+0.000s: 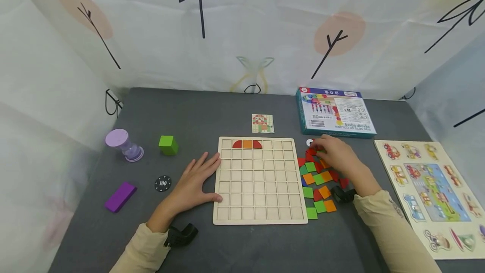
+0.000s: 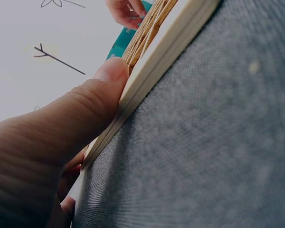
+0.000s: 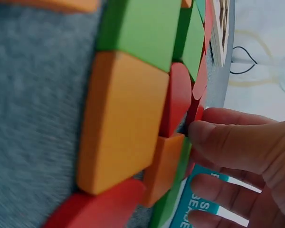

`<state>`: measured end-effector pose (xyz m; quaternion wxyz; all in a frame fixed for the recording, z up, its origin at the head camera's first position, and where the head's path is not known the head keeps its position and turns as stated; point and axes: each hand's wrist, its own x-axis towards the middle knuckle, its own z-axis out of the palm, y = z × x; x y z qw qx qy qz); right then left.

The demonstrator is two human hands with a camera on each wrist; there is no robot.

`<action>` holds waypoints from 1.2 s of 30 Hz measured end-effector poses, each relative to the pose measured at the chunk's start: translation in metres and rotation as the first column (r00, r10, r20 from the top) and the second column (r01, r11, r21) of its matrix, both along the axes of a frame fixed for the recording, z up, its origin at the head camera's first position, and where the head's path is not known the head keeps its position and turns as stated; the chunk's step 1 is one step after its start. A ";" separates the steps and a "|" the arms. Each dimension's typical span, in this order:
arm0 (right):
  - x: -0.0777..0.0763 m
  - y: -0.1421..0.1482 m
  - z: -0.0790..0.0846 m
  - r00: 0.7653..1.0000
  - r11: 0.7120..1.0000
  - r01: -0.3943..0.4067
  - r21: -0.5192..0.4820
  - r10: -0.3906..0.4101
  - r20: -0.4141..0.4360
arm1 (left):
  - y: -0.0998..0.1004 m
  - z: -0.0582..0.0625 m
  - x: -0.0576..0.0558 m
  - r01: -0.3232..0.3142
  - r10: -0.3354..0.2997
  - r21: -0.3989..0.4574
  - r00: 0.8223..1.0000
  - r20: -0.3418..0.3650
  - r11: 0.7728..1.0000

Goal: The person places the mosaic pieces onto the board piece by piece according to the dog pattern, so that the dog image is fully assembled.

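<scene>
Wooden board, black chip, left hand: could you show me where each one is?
Wooden board [image 1: 261, 176], head view: bare middle of its grid.
Black chip [image 1: 163, 183], head view: middle of its printed face.
Left hand [image 1: 191, 189], head view: back of the hand.

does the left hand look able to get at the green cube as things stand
Probably yes: the left hand only rests at the edge of the grid board, and nothing visible stands between that hand and the green cube.

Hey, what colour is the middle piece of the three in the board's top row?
The middle piece is orange; the head view shows it best.
</scene>
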<state>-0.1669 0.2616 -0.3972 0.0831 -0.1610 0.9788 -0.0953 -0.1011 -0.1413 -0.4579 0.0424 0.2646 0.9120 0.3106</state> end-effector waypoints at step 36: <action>-0.006 -0.003 -0.001 0.987 0.987 -0.137 0.084 0.144 -0.078 | -0.001 -0.001 0.000 -0.002 0.002 -0.001 1.000 -0.006 1.000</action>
